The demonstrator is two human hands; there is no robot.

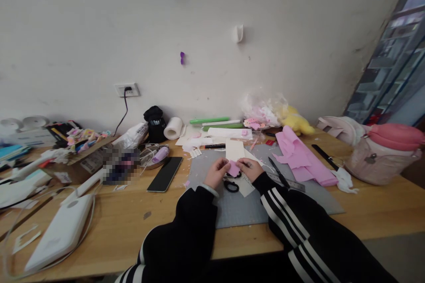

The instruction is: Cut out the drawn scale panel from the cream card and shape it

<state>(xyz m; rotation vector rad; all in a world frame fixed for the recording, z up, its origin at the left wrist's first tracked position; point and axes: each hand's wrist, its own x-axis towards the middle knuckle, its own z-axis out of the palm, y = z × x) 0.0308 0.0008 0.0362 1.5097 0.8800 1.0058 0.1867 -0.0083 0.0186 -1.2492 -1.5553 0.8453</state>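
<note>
Between my two hands is a small pink paper piece, held above the grey cutting mat. My left hand pinches its left edge, and my right hand pinches the right edge. Just below the paper lie black-handled scissors, their blades hidden. A cream sheet lies behind the pink piece, and a printed paper scrap is under my right hand. Right of my right hand are a black pen-like tool and a metal ruler.
Pink crepe paper lies at the mat's right, near a pink bag. A black phone and white power bank with a cable are on the left. Along the wall stand a white roll and a yellow plush.
</note>
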